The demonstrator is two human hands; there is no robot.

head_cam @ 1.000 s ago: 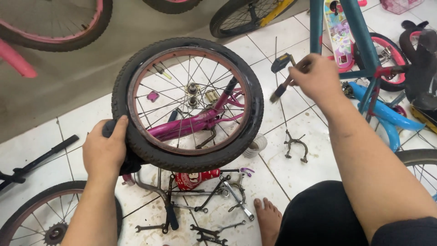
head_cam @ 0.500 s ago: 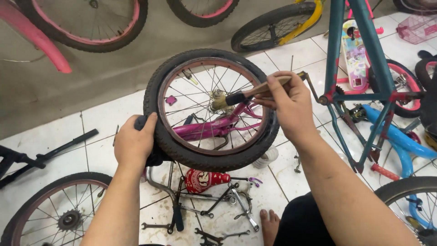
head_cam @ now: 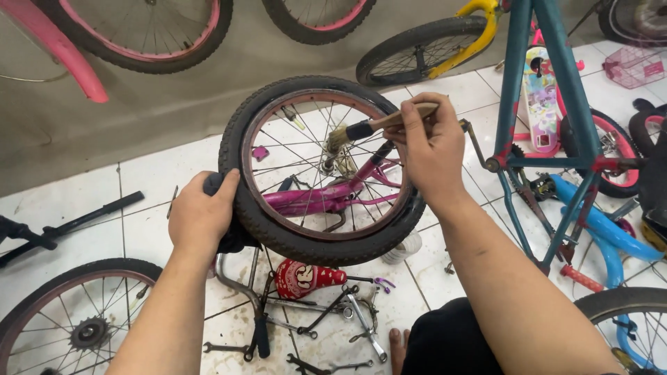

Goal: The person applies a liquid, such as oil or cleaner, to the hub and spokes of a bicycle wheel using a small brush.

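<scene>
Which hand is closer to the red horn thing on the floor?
Left. The left hand grips the wheel's tire just up and left of the red horn. The right hand holds a brush higher up, beyond the wheel.

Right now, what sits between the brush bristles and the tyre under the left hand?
In the head view, only thin spokes cross between brush and tyre; floor tiles show through.

The light is soft and even, like daylight, and the scene is quite bright. The white floor tiles (head_cam: pixel 83 201) to the left of the left hand (head_cam: pixel 200 215) reflect it with mild glare. Shadows under the wheel (head_cam: pixel 323 170) are weak and short. Both hands look sharp; the far corners bend and blur slightly.
</scene>
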